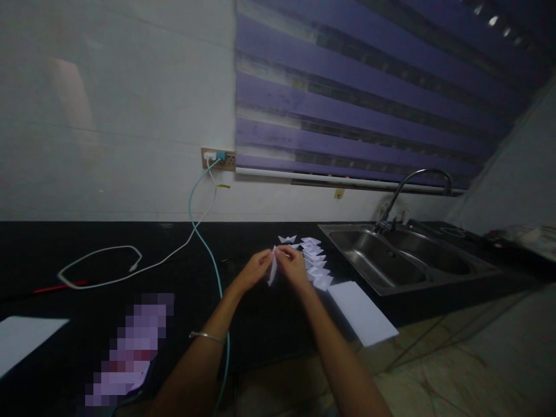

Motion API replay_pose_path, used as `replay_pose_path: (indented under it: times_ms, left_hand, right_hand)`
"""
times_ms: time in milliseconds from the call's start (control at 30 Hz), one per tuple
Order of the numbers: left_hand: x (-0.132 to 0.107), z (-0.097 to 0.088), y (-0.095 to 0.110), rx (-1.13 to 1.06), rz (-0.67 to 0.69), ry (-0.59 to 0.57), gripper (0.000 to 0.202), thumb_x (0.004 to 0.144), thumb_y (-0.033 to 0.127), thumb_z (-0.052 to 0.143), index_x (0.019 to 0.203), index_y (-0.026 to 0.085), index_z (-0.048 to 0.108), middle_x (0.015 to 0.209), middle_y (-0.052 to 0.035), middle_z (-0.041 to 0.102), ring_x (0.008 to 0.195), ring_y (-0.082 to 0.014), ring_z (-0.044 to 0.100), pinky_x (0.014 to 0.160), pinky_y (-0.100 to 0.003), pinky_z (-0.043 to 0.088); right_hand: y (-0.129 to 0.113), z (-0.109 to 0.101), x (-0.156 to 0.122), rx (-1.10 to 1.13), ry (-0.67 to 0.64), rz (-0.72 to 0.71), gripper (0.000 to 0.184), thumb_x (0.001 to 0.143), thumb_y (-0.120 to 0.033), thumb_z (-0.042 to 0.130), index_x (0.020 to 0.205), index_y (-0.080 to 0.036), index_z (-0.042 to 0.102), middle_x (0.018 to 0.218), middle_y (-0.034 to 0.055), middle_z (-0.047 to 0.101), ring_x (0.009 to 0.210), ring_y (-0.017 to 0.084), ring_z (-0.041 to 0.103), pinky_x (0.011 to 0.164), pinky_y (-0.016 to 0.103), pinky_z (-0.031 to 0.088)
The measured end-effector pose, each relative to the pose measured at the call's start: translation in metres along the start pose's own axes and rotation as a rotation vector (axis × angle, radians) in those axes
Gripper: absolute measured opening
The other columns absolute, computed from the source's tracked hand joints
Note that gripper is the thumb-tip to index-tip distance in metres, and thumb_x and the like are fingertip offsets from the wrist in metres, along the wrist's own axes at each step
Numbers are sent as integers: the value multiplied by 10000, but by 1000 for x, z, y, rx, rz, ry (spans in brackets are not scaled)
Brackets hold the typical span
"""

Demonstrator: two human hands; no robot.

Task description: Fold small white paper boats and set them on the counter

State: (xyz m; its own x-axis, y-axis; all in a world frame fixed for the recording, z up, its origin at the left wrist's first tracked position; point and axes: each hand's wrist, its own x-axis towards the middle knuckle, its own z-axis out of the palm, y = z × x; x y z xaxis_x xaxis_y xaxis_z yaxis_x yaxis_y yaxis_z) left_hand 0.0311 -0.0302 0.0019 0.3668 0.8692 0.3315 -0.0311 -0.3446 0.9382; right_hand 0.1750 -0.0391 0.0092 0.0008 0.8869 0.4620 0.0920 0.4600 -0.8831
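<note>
Between my two hands, above the dark countertop (174,249), is a small piece of folded white paper (273,272), held upright. My left hand (256,267) pinches its left side near the top. From the other side the fingers of my right hand (292,263) close on its upper part, and they partly hide it. Just beyond and right of my right hand stand several folded paper boats (315,260) in a row. One more paper boat (287,239) sits at the back. A stack of white paper (362,313) lies to the right, by the counter's front edge.
A double steel sink (369,260) with a tall faucet (402,191) is on the right. White cable (165,263) and teal cable (212,255) run from the wall socket (217,157) across the counter. White paper (26,341) and a blurred purple item (134,347) lie at left.
</note>
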Motion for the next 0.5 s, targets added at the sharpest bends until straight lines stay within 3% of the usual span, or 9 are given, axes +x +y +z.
replay_pose_path:
  times_ms: [100, 233, 367, 500]
  left_hand:
    - [-1, 0, 3, 39, 17, -21, 455, 820, 574, 524, 863, 132, 625, 730, -10, 585, 652, -133, 512, 578, -228, 410]
    - [-4, 0, 5, 72, 44, -87, 427, 836, 557, 512, 833, 140, 604, 704, -5, 577, 649, -136, 523, 587, -231, 421]
    - [-6, -1, 5, 128, 57, -91, 391, 868, 521, 484, 869, 149, 604, 735, -23, 601, 662, -146, 548, 592, -236, 433]
    - [-5, -1, 4, 66, 94, -35, 388, 861, 495, 512, 1003, 147, 606, 828, -61, 641, 758, -187, 595, 617, -248, 456]
  right_hand:
    - [7, -2, 1, 84, -20, 63, 250, 803, -417, 606, 851, -174, 648, 599, -20, 546, 479, 92, 453, 447, 205, 346]
    - [12, -3, 3, 175, -114, 50, 252, 812, -422, 590, 759, -176, 595, 530, -48, 460, 439, 82, 409, 435, 206, 316]
    - [8, -4, 3, 194, -143, 59, 261, 813, -428, 593, 753, -175, 609, 578, -27, 508, 503, 95, 465, 499, 217, 372]
    - [-1, -4, -1, 250, -211, 108, 298, 761, -401, 674, 967, -187, 659, 797, 23, 635, 689, 135, 582, 631, 242, 457]
